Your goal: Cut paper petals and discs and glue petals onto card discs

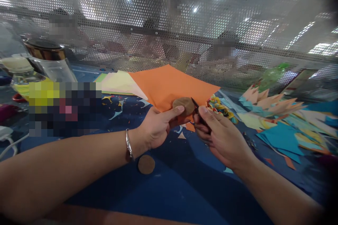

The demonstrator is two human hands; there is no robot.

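Observation:
My left hand [161, 123] pinches an orange sheet of paper [171, 81], its thumb pressing a round brown disc [183, 104] flat against the sheet. Closed round a pair of dark scissors [195, 103], my right hand [218, 128] is just right of the disc. The scissors' pointed tip shows beside the disc's edge at the paper; their handles are mostly covered by my fingers. A second brown disc [146, 164] lies on the blue table [179, 190] below my left wrist.
Pale paper sheets [116, 82] lie behind my left hand, with paper scraps [116, 110] nearby. A bottle [19, 74] and a clear jar [54, 65] stand left. Folded peach paper pieces [269, 100] and blue sheets [283, 137] lie right. A perforated metal screen [148, 17] rises behind.

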